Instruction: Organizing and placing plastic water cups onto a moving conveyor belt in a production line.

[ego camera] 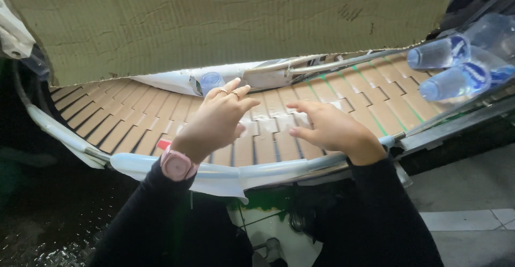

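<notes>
My left hand point(217, 119) hovers over a curved tan slat conveyor belt point(134, 116), fingers spread, holding nothing; a pink watch point(177, 165) sits on that wrist. My right hand point(330, 127) is beside it over the belt, fingers apart and empty. Just beyond my left fingertips a clear plastic bottle with a blue cap point(211, 81) lies partly under a big sheet of cardboard point(214, 20). Several more clear bottles with blue labels point(448, 68) lie on their sides on the belt at the far right.
The cardboard sheet covers the far part of the conveyor. A white guide rail point(247, 170) runs along the near edge of the belt, a metal rail point(332, 66) along the far side. Wet dark floor lies at lower left, grey tiled floor at lower right.
</notes>
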